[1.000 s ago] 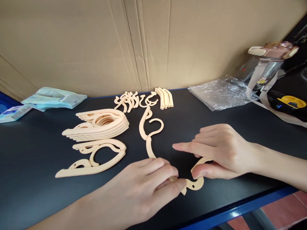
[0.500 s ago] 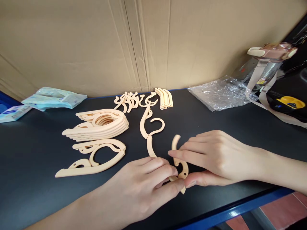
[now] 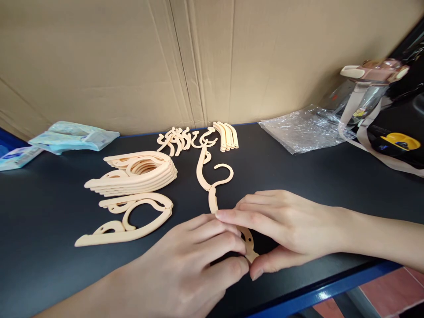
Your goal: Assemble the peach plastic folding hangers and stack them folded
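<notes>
A cream plastic folding clothes hanger (image 3: pixel 202 171) lies spread on the table, its hook (image 3: pixel 228 174) pointing right. My left hand (image 3: pixel 202 256) is closed round the hanger's near arm and hides much of it. Beside it, my right hand (image 3: pixel 281 227) grips a curved hanger piece (image 3: pixel 249 240) with a small hole, thumb at its near end and fingers reaching over toward the arm. Most of that piece is covered by my hands, so how it joins the arm cannot be made out.
At left lie a stack of folded hangers (image 3: pixel 139 179) and a single folded hanger (image 3: pixel 145 229). Loose hooks (image 3: pixel 177 140) and curved arms (image 3: pixel 227 136) sit at the back. Clear plastic (image 3: pixel 298 130), a strapped bottle (image 3: pixel 367 88) and a blue packet (image 3: pixel 74 136) stand around the edges.
My right hand has moved left and swung the curved piece toward the hanger's near arm, so its upper end is now hidden. The spread hanger has shifted slightly right.
</notes>
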`<control>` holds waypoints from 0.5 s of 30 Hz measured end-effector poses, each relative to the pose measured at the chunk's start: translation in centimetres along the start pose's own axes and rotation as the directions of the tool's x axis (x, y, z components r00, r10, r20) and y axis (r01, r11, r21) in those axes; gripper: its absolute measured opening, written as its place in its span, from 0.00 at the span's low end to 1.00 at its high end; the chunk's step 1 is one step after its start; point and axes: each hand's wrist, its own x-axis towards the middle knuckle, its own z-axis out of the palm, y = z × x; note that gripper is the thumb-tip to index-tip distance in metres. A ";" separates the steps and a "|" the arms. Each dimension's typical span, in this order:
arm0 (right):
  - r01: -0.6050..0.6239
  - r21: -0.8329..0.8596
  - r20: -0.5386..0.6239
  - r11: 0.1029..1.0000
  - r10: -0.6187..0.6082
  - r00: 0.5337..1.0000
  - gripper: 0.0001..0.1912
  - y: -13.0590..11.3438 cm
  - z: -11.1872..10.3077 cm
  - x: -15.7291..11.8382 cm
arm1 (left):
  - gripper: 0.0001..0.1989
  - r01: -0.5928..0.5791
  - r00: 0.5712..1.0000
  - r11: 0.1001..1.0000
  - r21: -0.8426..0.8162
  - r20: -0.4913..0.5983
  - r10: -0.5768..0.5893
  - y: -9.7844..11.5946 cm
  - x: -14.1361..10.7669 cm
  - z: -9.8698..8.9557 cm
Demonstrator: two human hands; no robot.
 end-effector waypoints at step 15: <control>-0.087 -0.143 0.018 0.986 0.091 0.996 0.35 -0.5 0.1 0.0 | 0.13 0.324 0.944 0.779 0.538 -0.236 -0.230 -1.4 -0.3 -0.7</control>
